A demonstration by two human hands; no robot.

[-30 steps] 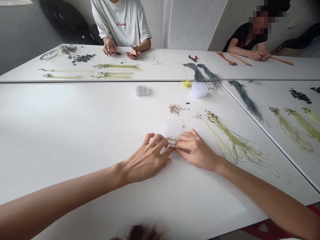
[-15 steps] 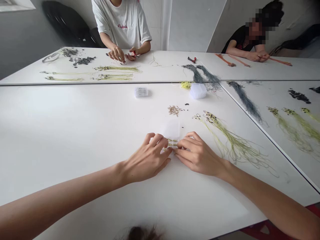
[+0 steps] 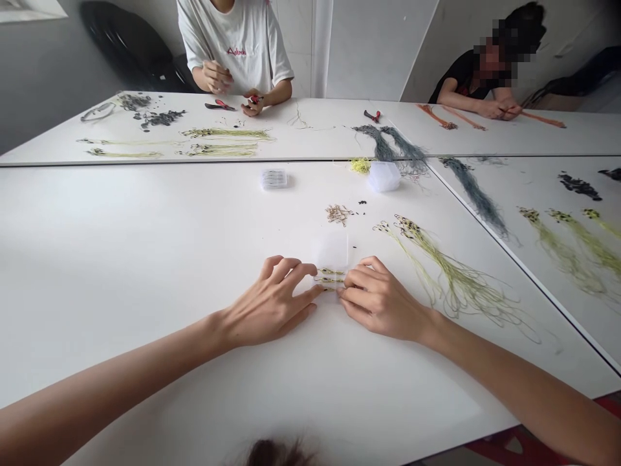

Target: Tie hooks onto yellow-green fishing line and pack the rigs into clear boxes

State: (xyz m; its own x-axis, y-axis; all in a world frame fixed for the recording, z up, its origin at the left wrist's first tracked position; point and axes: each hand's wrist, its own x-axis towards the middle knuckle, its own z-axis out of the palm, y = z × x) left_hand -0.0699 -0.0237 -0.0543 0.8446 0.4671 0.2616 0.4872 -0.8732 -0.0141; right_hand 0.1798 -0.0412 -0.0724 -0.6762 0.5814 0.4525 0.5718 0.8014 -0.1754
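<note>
A transparent plastic sheet (image 3: 332,255) lies on the white table between my hands, with short yellow-green hook lines (image 3: 330,279) across it. My right hand (image 3: 381,303) presses on their right ends, fingers closed over them. My left hand (image 3: 269,303) rests at the sheet's left edge, fingertips touching it and arched, holding nothing I can see. To the right lies a loose bundle of long yellow-green lines with dark hooks (image 3: 449,278). A small heap of bare hooks (image 3: 338,214) sits beyond the sheet.
Beyond stand a small plastic box (image 3: 274,179) and a larger translucent box (image 3: 383,176). Grey line bundles (image 3: 383,144) lie at the table seam. A co-worker's hands (image 3: 252,102) work across the far table near red-handled pliers (image 3: 219,105). Another person (image 3: 473,81) sits at the far right.
My left hand has slid slightly left, off the lines and toward the sheet's edge. The far co-worker's hands have lifted apart, and pliers now lie on the table.
</note>
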